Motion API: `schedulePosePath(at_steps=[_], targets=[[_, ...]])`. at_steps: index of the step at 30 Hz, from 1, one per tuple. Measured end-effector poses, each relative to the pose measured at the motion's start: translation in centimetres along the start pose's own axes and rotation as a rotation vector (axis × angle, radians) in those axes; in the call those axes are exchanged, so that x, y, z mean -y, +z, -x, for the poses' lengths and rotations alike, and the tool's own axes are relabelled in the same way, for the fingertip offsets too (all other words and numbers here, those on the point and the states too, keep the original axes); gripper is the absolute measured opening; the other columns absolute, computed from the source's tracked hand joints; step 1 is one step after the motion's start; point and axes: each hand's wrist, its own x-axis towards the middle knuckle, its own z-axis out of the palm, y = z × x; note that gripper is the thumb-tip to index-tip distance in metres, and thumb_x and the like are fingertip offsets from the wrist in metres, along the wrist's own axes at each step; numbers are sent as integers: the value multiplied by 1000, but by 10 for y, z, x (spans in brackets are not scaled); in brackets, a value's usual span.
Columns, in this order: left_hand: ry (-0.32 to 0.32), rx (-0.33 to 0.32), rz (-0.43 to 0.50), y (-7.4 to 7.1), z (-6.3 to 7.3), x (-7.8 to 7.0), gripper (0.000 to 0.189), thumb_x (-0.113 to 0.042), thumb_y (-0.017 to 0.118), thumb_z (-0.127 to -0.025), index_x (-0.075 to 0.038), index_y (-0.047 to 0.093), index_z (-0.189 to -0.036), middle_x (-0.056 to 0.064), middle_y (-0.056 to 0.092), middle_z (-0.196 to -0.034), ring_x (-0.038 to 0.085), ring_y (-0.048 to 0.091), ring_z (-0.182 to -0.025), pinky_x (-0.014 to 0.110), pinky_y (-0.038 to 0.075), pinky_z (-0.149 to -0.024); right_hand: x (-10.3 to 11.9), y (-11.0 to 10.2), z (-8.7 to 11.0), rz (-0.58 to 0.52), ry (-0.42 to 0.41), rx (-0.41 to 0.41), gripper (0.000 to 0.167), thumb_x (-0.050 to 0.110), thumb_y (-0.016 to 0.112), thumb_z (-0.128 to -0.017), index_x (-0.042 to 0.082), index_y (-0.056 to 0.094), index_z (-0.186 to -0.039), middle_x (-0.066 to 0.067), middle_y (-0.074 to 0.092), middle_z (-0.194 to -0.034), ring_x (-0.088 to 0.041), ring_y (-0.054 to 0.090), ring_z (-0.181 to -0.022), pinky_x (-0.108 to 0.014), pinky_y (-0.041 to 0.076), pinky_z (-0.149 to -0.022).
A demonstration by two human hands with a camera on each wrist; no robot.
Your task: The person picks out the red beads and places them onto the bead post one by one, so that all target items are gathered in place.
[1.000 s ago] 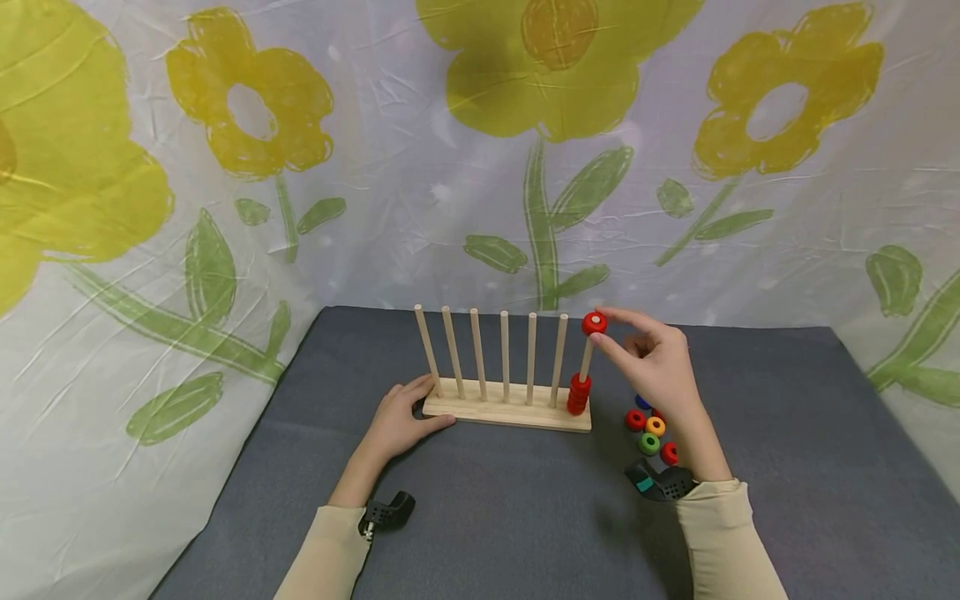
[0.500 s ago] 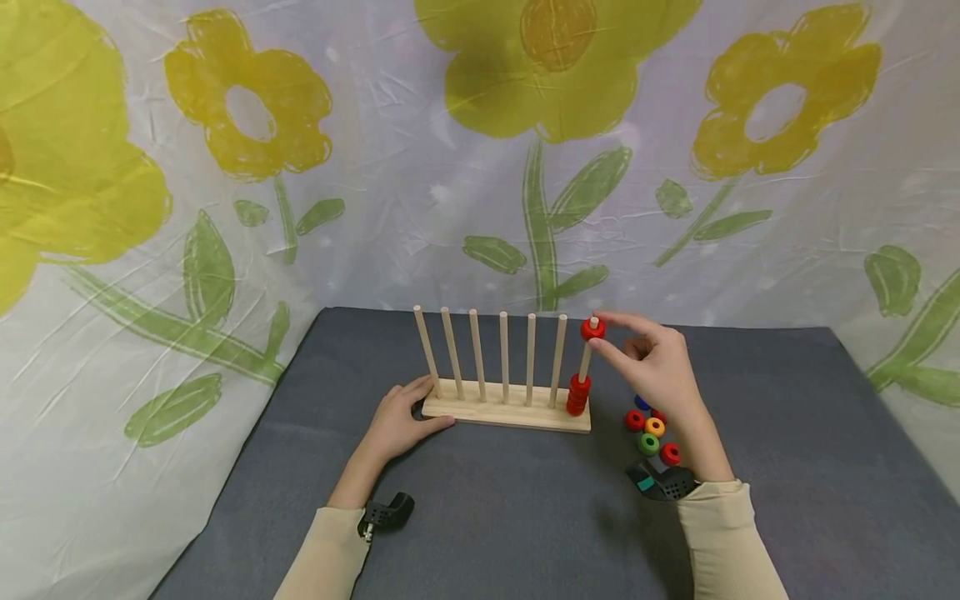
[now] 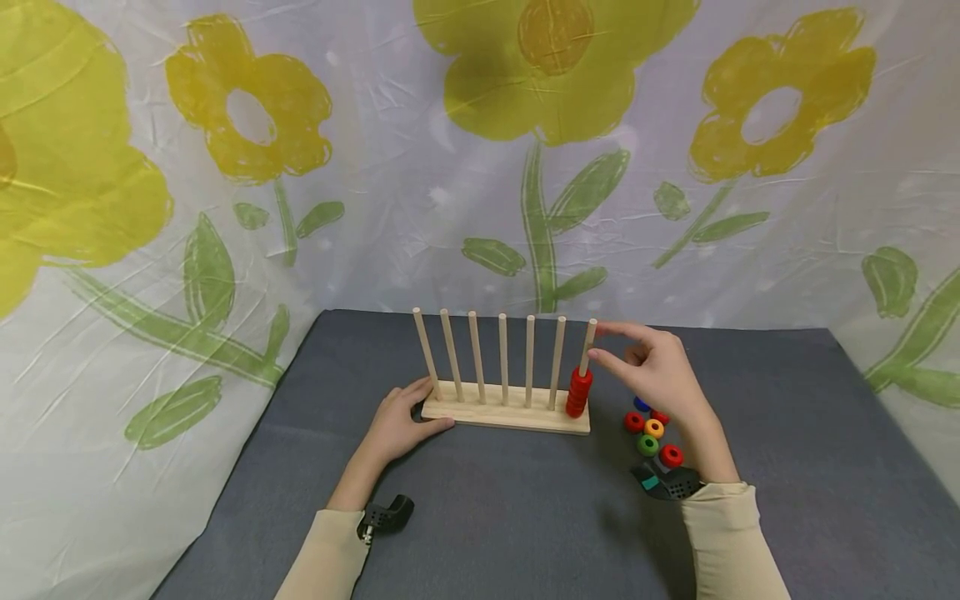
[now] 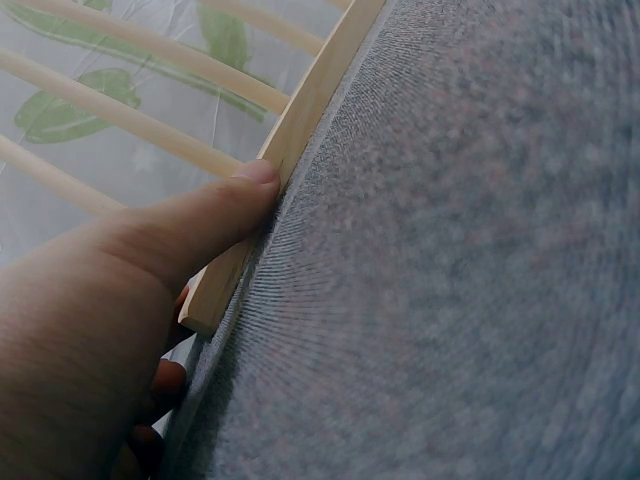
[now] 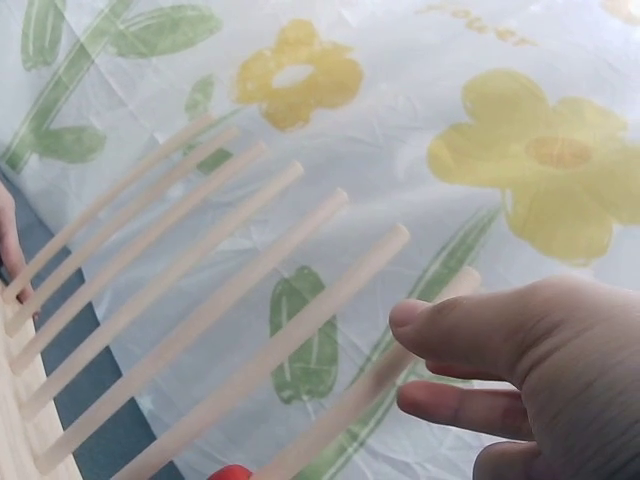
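A wooden peg stand (image 3: 502, 407) has a row of several upright pegs on a long flat base. My left hand (image 3: 397, 421) grips the base's left end, the thumb along the front edge and the other fingers behind, as the left wrist view also shows. Red rings (image 3: 578, 392) are stacked low on the rightmost peg (image 3: 589, 337). Beside that peg's upper part is my right hand (image 3: 660, 367), thumb and index finger apart on its right side, nothing held between them. In the right wrist view, just a bit of red ring (image 5: 232, 472) shows at the bottom edge.
On the dark grey tablecloth (image 3: 510, 517), right of the stand, lie loose rings: a blue one (image 3: 642, 403), a yellow one (image 3: 654, 428), a green one (image 3: 648, 445) and several red ones (image 3: 671, 455). A flower-printed sheet (image 3: 375, 208) hangs behind the table.
The red ring that my right hand pinched at the peg's top has slid down onto the red stack. My right fingers have let go of it and lowered slightly. My left hand stays put.
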Motion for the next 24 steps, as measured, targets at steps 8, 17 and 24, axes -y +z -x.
schedulePosePath(at_steps=[8,17,24], targets=[[34,-11,8,3,-3,2,88,-50,81,-85,-2,48,-151,16,44,-154,40,47,-126,57,35,-105,-4,0,1,-12,17,-1,34,28,78,-94,17,73,-125,-1,30,-49,-16,24,-39,-32,25,-40],[37,-21,8,4,-1,6,90,-56,78,-85,-3,48,-151,15,45,-154,34,50,-116,53,42,-97,-7,-8,2,-45,4,-25,28,27,75,-96,22,75,-124,-1,28,-47,-20,22,-37,-32,24,-37],[17,-15,12,3,0,4,89,-54,80,-84,-4,48,-151,14,45,-154,34,50,-117,53,42,-97,-31,-25,12,19,44,-22,29,20,73,-98,16,73,-127,-3,31,-47,-8,24,-37,-32,26,-37]])
